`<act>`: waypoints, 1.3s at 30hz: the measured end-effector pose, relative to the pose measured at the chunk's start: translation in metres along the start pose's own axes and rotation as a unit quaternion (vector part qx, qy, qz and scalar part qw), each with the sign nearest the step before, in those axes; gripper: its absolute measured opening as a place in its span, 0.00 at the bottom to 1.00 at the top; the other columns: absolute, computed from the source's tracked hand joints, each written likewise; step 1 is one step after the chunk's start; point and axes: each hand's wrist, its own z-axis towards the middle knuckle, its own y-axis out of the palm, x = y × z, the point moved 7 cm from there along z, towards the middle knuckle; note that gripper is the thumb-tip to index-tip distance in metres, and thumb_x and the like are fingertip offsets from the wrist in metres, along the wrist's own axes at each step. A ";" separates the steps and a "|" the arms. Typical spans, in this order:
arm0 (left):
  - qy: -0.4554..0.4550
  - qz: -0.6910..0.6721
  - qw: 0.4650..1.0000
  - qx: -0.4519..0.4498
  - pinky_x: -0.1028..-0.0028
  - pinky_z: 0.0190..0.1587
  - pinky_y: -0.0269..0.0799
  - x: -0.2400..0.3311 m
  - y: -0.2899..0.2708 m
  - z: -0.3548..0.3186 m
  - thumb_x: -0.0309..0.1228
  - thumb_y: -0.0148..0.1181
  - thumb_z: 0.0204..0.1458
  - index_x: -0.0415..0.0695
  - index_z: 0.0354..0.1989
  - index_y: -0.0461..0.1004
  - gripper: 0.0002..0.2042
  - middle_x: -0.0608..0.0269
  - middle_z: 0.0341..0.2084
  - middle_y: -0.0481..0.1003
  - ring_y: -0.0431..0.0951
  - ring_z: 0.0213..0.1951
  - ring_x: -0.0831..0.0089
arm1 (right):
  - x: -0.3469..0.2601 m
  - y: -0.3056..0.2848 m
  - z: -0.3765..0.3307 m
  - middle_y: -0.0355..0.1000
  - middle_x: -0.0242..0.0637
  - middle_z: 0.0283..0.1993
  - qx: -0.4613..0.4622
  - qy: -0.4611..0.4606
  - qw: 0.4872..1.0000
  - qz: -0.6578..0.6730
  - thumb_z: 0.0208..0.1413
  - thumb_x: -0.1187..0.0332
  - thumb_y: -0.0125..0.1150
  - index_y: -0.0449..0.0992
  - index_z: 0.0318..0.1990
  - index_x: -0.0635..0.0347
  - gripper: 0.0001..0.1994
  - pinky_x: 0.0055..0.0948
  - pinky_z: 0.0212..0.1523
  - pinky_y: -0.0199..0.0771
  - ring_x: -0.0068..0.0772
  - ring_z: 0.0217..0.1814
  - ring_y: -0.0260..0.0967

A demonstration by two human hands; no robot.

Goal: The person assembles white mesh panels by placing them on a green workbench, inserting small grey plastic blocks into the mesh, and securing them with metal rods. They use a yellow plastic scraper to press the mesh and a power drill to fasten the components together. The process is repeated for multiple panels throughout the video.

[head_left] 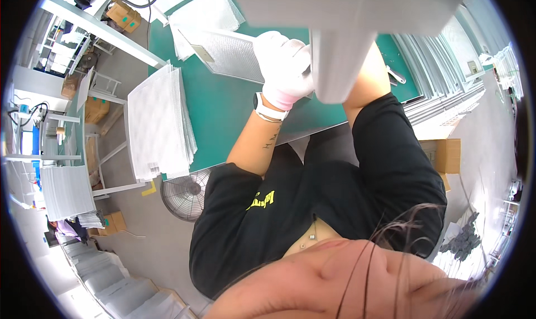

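Note:
My left hand, in a white glove with a watch at the wrist, is over the green tabletop with its fingers curled. What they close on, if anything, is hidden beside a large pale grey fixture. Just left of the glove, a framed mesh panel lies tilted, its corner close to the hand. My right forearm reaches behind the fixture, which covers my right hand.
White mesh sheets are stacked at the table's left edge, with another pile farther back. Long pale strips lie at the right, near a small hand tool. A round floor fan and a cardboard box stand below.

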 end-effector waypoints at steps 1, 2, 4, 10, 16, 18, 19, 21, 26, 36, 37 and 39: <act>-0.017 -0.005 1.000 -0.008 0.62 0.37 0.61 -0.001 0.000 -0.001 0.39 0.68 0.43 0.51 0.31 0.80 0.09 0.69 0.21 0.66 0.66 0.27 0.64 | -0.004 0.001 0.001 0.79 0.31 0.38 0.001 -0.004 1.000 -0.005 0.65 0.65 0.62 0.78 0.50 0.58 0.10 0.19 0.33 0.78 0.21 0.35 0.76; -0.036 -0.049 0.998 -0.006 0.62 0.37 0.61 -0.003 -0.002 -0.001 0.39 0.70 0.42 0.51 0.32 0.80 0.10 0.69 0.21 0.68 0.67 0.27 0.64 | -0.008 0.003 0.003 0.79 0.31 0.38 0.000 -0.007 1.000 -0.009 0.65 0.65 0.62 0.78 0.50 0.58 0.10 0.19 0.32 0.78 0.21 0.35 0.76; -0.021 0.042 0.999 -0.018 0.61 0.38 0.62 0.004 -0.007 0.004 0.39 0.72 0.40 0.51 0.32 0.80 0.12 0.69 0.22 0.70 0.67 0.27 0.64 | -0.020 0.009 0.008 0.79 0.31 0.37 -0.009 -0.017 1.000 -0.020 0.65 0.64 0.62 0.78 0.50 0.58 0.11 0.19 0.31 0.78 0.20 0.33 0.76; -0.033 0.006 0.993 -0.117 0.63 0.33 0.62 0.029 -0.051 0.003 0.35 0.74 0.37 0.54 0.18 0.72 0.12 0.74 0.15 0.70 0.71 0.22 0.66 | -0.056 0.025 0.023 0.79 0.32 0.35 -0.032 -0.029 0.997 -0.063 0.65 0.62 0.63 0.78 0.49 0.58 0.11 0.18 0.27 0.77 0.20 0.29 0.76; -0.075 -0.022 0.876 -0.476 0.57 0.31 0.67 0.077 -0.138 -0.155 0.39 0.70 0.41 0.52 0.26 0.81 0.07 0.65 0.16 0.72 0.74 0.21 0.58 | -0.071 0.036 0.024 0.79 0.32 0.32 -0.023 -0.050 0.993 -0.104 0.65 0.59 0.64 0.78 0.46 0.56 0.11 0.19 0.23 0.77 0.19 0.25 0.76; -0.134 -0.115 0.769 -0.615 0.57 0.48 0.72 0.091 -0.154 -0.221 0.34 0.65 0.46 0.46 0.37 0.79 0.10 0.62 0.33 0.76 0.76 0.40 0.61 | -0.071 0.033 0.020 0.79 0.31 0.32 0.026 -0.043 0.993 -0.111 0.64 0.59 0.65 0.78 0.43 0.55 0.10 0.19 0.22 0.77 0.18 0.26 0.76; -0.185 -0.117 0.680 -0.700 0.59 0.58 0.71 0.095 -0.161 -0.252 0.34 0.64 0.47 0.45 0.40 0.78 0.13 0.60 0.43 0.77 0.75 0.52 0.63 | -0.072 0.035 0.018 0.78 0.30 0.32 0.022 -0.051 0.992 -0.113 0.64 0.59 0.65 0.78 0.43 0.55 0.10 0.19 0.22 0.76 0.18 0.25 0.75; -0.073 -0.111 0.774 -0.619 0.60 0.56 0.73 0.100 -0.165 -0.240 0.33 0.67 0.44 0.45 0.38 0.77 0.13 0.63 0.37 0.74 0.76 0.47 0.63 | -0.073 0.037 0.014 0.77 0.28 0.31 0.016 -0.068 0.991 -0.116 0.64 0.59 0.66 0.77 0.42 0.54 0.10 0.18 0.22 0.76 0.17 0.25 0.75; -0.087 0.016 0.901 -0.426 0.56 0.57 0.68 0.054 -0.154 -0.139 0.31 0.70 0.38 0.41 0.39 0.75 0.18 0.54 0.43 0.74 0.74 0.52 0.55 | -0.064 0.031 0.010 0.72 0.23 0.31 0.030 -0.060 0.998 -0.021 0.67 0.63 0.63 0.77 0.42 0.53 0.06 0.14 0.21 0.71 0.13 0.24 0.69; -0.016 -0.322 0.939 -0.120 0.62 0.66 0.64 0.058 -0.077 0.080 0.29 0.60 0.62 0.33 0.71 0.61 0.29 0.46 0.62 0.68 0.70 0.62 0.55 | -0.063 0.020 -0.032 0.73 0.23 0.35 0.046 -0.056 0.997 -0.022 0.66 0.63 0.64 0.77 0.44 0.52 0.06 0.15 0.28 0.73 0.14 0.30 0.71; -0.032 -0.349 0.931 -0.100 0.65 0.60 0.68 0.062 -0.069 0.091 0.28 0.59 0.63 0.35 0.69 0.64 0.26 0.50 0.55 0.71 0.73 0.55 0.58 | -0.063 0.018 -0.046 0.73 0.23 0.35 0.060 -0.053 0.996 -0.030 0.66 0.63 0.64 0.77 0.44 0.52 0.06 0.15 0.29 0.74 0.14 0.31 0.71; -0.036 -0.406 0.912 -0.041 0.69 0.47 0.72 0.069 -0.058 0.113 0.29 0.61 0.62 0.36 0.67 0.67 0.25 0.57 0.41 0.75 0.77 0.41 0.67 | -0.063 0.014 -0.064 0.74 0.23 0.36 0.080 -0.050 0.995 -0.041 0.66 0.63 0.64 0.77 0.45 0.52 0.06 0.15 0.30 0.74 0.14 0.32 0.72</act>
